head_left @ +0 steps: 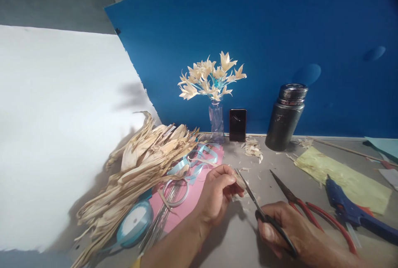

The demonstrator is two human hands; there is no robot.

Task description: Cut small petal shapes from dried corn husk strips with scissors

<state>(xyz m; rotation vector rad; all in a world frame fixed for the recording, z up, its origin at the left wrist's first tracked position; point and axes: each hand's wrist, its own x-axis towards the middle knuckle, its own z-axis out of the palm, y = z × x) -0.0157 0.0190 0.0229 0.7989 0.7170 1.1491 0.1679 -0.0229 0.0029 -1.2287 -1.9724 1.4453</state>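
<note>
Between the thumb and fingers of my left hand [216, 191] is a small pale piece of corn husk [240, 182], partly covered by the fingertips. My right hand [284, 228] grips a pair of scissors [253, 198] with dark handles, fingers wrapped round them. Their blades point up and left, close beside the husk piece; whether they touch it I cannot tell. Small husk scraps [238, 197] lie under my left hand. Just right of the scissors rest red-handled pliers [333, 221] with a long pointed nose.
Dried corn husks [149, 158] pile up at left, near a blue ribbon roll [135, 223], thin wires [164, 212] and pink paper [183, 205]. Husk flowers [207, 77] stand in a clear vase [217, 120], beside a phone [238, 125] and dark flask [284, 123]. A blue glue gun [343, 205] lies right.
</note>
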